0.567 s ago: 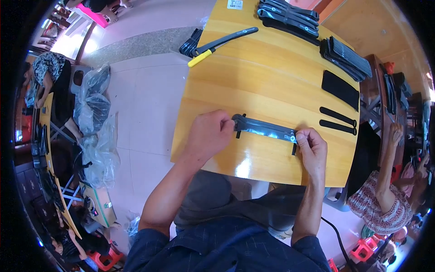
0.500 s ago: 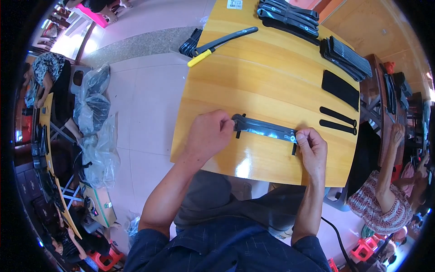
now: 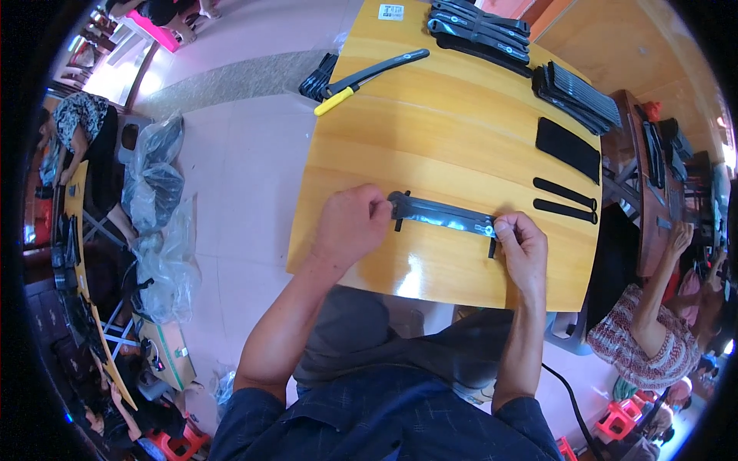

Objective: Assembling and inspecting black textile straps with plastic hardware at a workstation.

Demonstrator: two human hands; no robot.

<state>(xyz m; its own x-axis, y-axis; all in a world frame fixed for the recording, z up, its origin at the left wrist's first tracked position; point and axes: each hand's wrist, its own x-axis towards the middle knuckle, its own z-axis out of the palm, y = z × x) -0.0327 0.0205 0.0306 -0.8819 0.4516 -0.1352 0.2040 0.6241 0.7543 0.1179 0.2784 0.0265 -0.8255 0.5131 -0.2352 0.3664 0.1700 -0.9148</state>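
A long, shiny dark-grey strap with a rounded left end (image 3: 442, 214) is stretched between my hands near the table's front edge. My left hand (image 3: 347, 229) is closed in a pinch at the rounded end. At the other end, thumb and fingers of my right hand (image 3: 524, 247) pinch the strap beside a small pale mark. Short black bands (image 3: 492, 247) stick out from under it close to both ends; how they are joined to it is hidden.
On the wooden table (image 3: 430, 146) lie two thin black straps (image 3: 565, 201), a black rectangular piece (image 3: 567, 150), stacked strips (image 3: 576, 98), a banded bundle (image 3: 478, 32) and a yellow-handled tool (image 3: 335, 101) against a dark strip. Plastic bags (image 3: 157, 200) cover floor at left. Other people sit either side.
The view has shifted slightly, so the table and its things sit a little further left. Both hands keep their pinch on the strap, with hardly any movement.
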